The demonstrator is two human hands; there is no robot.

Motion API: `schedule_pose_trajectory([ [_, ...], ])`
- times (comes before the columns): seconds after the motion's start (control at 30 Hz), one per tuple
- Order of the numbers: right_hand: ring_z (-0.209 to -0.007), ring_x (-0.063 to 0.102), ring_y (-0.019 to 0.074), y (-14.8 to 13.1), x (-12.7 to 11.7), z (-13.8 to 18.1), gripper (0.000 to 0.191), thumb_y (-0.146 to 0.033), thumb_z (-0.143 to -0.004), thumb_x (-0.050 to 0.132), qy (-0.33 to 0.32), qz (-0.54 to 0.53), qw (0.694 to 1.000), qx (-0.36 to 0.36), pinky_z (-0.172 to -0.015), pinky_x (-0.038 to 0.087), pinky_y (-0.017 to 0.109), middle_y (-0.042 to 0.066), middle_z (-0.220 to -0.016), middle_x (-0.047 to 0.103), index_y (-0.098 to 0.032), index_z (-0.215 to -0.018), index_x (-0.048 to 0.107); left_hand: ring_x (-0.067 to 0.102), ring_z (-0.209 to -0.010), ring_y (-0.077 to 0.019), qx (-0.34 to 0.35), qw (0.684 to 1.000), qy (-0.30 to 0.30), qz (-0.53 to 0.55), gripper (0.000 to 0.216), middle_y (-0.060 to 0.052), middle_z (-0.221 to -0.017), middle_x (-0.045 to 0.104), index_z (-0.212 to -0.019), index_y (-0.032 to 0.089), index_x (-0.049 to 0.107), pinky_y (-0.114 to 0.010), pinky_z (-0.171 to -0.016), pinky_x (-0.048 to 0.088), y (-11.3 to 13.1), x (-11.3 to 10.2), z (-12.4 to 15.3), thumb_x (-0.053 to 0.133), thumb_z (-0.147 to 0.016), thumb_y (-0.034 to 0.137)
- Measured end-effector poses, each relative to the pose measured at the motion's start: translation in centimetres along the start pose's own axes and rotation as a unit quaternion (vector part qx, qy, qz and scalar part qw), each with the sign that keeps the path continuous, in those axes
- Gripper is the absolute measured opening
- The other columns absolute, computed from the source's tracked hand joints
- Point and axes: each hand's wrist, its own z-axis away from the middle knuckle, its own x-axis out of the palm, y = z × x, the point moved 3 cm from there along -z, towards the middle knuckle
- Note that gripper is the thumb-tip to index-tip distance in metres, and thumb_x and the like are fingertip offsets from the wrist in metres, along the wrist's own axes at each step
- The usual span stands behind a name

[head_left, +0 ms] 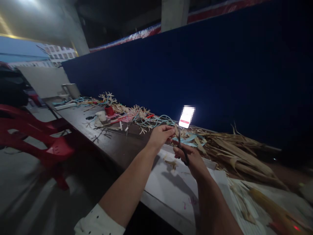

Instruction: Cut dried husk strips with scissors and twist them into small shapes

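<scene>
My left hand (160, 136) pinches a small pale piece of dried husk (176, 130) between thumb and fingertips. Just to its right, black-handled scissors (186, 158) are in my right hand (193, 159), fingers around the handles. The scissor blades point up and lie beside the husk piece; whether they touch it is hard to tell. Below both hands, some husk scraps (171, 163) rest on a white sheet (158, 178) with pink marks. Behind the hands a lit phone (186, 118) leans upright, and pale blue strips (192, 139) lie in front of it.
Long dried husks (251, 153) are heaped at the right. A yellow tool with a red light (271, 205) lies lower right. Husk flowers (139, 112), a red thread spool (109, 111) and another pair of scissors (90, 117) lie along the dark table (114, 147). Red plastic chair (49, 140) at left.
</scene>
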Motion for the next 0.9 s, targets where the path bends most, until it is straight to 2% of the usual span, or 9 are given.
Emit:
schedule_pose_trajectory([
  [0.53,-0.052,0.046,0.0117,0.91,0.05,-0.62,0.055,-0.054,-0.060,0.070,0.028,-0.036,0.999,0.017,-0.047,0.041,0.024,-0.001,-0.056,0.051,-0.013,-0.098,0.071,0.050,-0.053,-0.0061,-0.007,1.000,-0.017,-0.012,0.023,0.001,-0.059,0.056,-0.071,0.011,0.062,-0.017,-0.049,0.042,-0.35,0.21,-0.05,0.072,-0.061,0.029],
  [0.73,-0.051,0.046,0.0117,0.93,-0.05,-0.58,0.053,-0.052,-0.061,0.071,0.030,-0.038,0.998,0.032,-0.046,0.040,0.024,0.000,-0.055,0.051,-0.013,-0.096,0.070,0.050,-0.054,-0.0060,0.004,0.999,-0.010,-0.043,0.017,0.001,-0.061,0.056,-0.073,0.012,0.062,-0.016,-0.049,0.042,-0.37,-0.10,-0.11,0.068,-0.065,0.026],
  [0.9,-0.056,0.049,0.0117,0.76,-0.31,-0.35,0.048,-0.049,-0.067,0.068,0.028,-0.055,0.998,0.030,-0.050,0.036,0.022,-0.001,-0.060,0.056,-0.016,-0.102,0.068,0.053,-0.059,-0.0073,0.015,0.996,-0.021,-0.082,0.016,-0.001,-0.069,0.059,-0.074,0.013,0.062,-0.017,-0.051,0.044,-0.20,-0.49,-0.13,0.065,-0.067,0.026],
])
